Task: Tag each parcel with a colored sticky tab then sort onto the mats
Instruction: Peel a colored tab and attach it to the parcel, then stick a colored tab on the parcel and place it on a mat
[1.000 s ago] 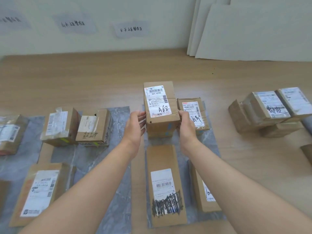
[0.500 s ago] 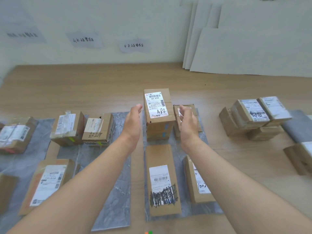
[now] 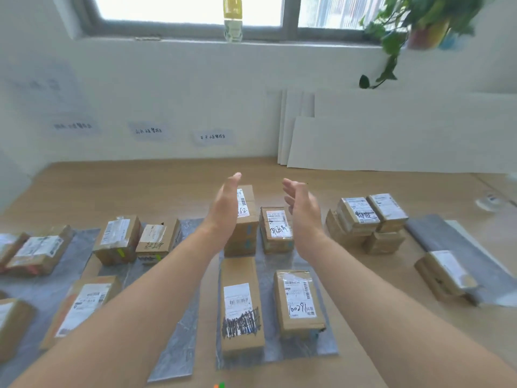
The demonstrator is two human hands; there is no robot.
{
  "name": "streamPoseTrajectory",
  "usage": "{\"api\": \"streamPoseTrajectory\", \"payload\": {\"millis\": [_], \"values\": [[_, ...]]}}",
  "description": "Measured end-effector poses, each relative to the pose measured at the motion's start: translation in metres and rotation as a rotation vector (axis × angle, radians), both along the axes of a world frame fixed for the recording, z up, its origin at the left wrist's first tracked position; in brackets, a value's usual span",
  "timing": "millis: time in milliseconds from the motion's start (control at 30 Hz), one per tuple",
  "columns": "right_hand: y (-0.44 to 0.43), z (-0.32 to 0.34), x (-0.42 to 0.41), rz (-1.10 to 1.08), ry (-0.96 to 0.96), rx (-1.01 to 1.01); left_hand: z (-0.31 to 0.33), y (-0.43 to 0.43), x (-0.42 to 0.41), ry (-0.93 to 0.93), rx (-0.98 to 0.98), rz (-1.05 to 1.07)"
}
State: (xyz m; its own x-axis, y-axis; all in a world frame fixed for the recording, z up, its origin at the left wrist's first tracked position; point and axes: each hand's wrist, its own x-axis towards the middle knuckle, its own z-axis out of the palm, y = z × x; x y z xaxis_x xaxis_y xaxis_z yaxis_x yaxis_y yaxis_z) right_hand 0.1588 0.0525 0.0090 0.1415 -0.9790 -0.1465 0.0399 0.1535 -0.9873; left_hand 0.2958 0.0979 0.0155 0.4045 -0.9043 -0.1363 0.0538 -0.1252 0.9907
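Note:
A tall cardboard parcel (image 3: 246, 219) marked "68" with a blue tab stands at the back of the middle grey mat (image 3: 268, 348). My left hand (image 3: 225, 208) hovers open in front of its left side, and my right hand (image 3: 303, 211) hovers open to its right, above a smaller parcel (image 3: 275, 228). Neither hand holds anything. Two more parcels (image 3: 240, 303) (image 3: 298, 302) lie nearer on the same mat.
Another grey mat (image 3: 173, 359) on the left carries several parcels (image 3: 117, 239). A stack of parcels (image 3: 366, 222) sits on the bare wooden floor to the right, beside a further mat (image 3: 436, 233) and parcel (image 3: 444, 275). White boards (image 3: 391, 144) lean against the wall.
Both hands have let go of the tall parcel, opened and lifted apart. The camera has tilted up, bringing the window and plant into view.

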Motion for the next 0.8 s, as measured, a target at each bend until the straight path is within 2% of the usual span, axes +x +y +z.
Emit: {"api": "streamPoseTrajectory", "payload": {"millis": [333,500,800], "values": [[0.037,0.046,-0.118,0.067,-0.015,-0.113,0.052,0.044,-0.126,0.046,-0.043,0.026],[0.044,0.053,-0.162,0.049,-0.006,-0.146,0.057,0.044,-0.171,0.057,-0.074,-0.029],[0.033,0.034,-0.204,-0.085,-0.053,-0.071,0.040,0.014,-0.206,0.056,-0.022,-0.108]]}}
